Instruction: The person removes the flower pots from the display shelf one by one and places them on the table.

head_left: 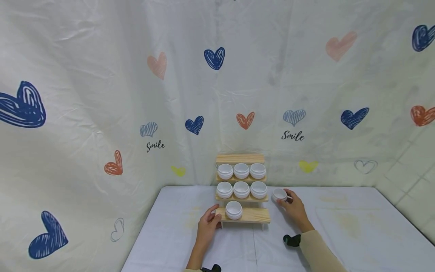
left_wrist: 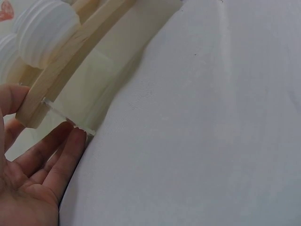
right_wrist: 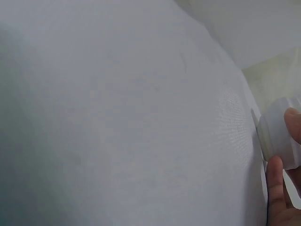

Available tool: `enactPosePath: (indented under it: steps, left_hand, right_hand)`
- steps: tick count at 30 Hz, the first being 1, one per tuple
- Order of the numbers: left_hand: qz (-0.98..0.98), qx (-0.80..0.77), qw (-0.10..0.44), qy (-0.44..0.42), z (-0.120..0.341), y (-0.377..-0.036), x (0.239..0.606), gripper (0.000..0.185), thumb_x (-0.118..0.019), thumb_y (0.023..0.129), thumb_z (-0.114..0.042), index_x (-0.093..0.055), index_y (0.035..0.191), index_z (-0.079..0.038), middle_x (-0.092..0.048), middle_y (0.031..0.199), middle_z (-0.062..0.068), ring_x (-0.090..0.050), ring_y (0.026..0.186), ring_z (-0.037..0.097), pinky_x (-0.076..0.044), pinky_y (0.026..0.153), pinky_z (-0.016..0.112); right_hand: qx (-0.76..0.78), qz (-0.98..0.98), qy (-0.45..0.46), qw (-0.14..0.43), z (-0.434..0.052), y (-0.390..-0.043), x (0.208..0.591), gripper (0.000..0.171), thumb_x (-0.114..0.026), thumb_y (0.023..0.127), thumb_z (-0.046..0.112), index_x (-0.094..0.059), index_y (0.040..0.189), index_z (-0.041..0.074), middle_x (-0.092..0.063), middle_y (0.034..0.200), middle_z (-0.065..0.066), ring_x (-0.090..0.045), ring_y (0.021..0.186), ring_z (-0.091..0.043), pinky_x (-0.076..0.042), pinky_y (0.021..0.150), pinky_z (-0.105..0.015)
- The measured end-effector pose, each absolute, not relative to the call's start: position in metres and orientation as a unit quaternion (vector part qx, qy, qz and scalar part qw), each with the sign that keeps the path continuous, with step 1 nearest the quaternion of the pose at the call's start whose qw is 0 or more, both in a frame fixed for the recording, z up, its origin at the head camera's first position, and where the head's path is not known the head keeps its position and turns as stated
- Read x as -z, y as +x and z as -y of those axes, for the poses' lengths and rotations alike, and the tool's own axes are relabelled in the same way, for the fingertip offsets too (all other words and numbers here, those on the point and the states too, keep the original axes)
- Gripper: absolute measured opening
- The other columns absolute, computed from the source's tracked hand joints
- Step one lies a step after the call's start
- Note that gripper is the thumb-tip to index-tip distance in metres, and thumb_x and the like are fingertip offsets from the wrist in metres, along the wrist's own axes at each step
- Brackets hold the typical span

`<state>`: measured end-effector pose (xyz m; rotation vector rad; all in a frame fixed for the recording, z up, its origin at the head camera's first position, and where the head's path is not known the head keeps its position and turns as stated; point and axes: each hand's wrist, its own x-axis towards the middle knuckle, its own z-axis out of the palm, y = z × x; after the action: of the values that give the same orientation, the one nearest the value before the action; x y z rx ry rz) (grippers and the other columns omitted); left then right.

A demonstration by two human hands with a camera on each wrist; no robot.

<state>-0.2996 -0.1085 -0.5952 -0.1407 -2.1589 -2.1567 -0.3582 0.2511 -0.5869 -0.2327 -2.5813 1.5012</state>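
A three-step wooden rack (head_left: 253, 216) stands at the back of the table. Three white round jars (head_left: 241, 170) sit on its top step, three on the middle step, and one white jar (head_left: 233, 210) on the left of the bottom step. My left hand (head_left: 208, 223) touches the left end of the bottom step (left_wrist: 56, 77) with straight fingers (left_wrist: 56, 157). My right hand (head_left: 293, 207) holds another white jar (head_left: 279, 194) just right of the rack, over the table. In the right wrist view that jar (right_wrist: 278, 137) is pinched between fingertips (right_wrist: 275, 181).
A white cloth covers the table (head_left: 340, 234). A cream backdrop (head_left: 102, 94) printed with hearts hangs behind and to the left. A tiled wall (head_left: 414, 196) shows at the right. The right half of the bottom step is bare.
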Motion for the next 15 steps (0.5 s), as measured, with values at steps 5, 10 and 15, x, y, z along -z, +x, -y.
enactPosePath:
  steps: [5,10,15]
  left_hand:
    - [0.707,0.705,0.040,-0.043,0.1081,-0.2991,0.5948,0.043,-0.067,0.099,-0.016,-0.060,0.141,-0.011,-0.074,0.111,0.018,-0.072,0.093,0.027,-0.061,0.073,0.025]
    - [0.709,0.703,0.041,-0.042,0.1079,-0.2987,0.5932,0.043,-0.067,0.099,-0.016,-0.061,0.141,-0.011,-0.074,0.112,0.018,-0.072,0.091,0.025,-0.061,0.073,0.025]
    - [0.708,0.704,0.039,-0.046,0.1084,-0.3001,0.5943,0.044,-0.066,0.099,-0.016,-0.059,0.142,-0.010,-0.074,0.115,0.018,-0.071,0.089,0.016,-0.061,0.074,0.027]
  right_hand:
    - [-0.500,0.860,-0.078,0.070,-0.2499,-0.3572,0.5868,0.072,-0.069,0.098,0.026,-0.033,0.155,-0.001,-0.037,0.157,-0.029,-0.042,0.141,-0.050,-0.036,0.117,-0.061]
    - [-0.495,0.863,-0.082,0.060,-0.2491,-0.3569,0.5824,0.073,-0.068,0.099,0.028,-0.031,0.156,0.000,-0.036,0.158,-0.030,-0.039,0.143,-0.050,-0.035,0.118,-0.062]
    - [-0.496,0.863,-0.083,0.047,-0.2498,-0.3566,0.5796,0.074,-0.067,0.100,0.029,-0.030,0.157,0.001,-0.035,0.159,-0.030,-0.038,0.144,-0.050,-0.034,0.118,-0.062]
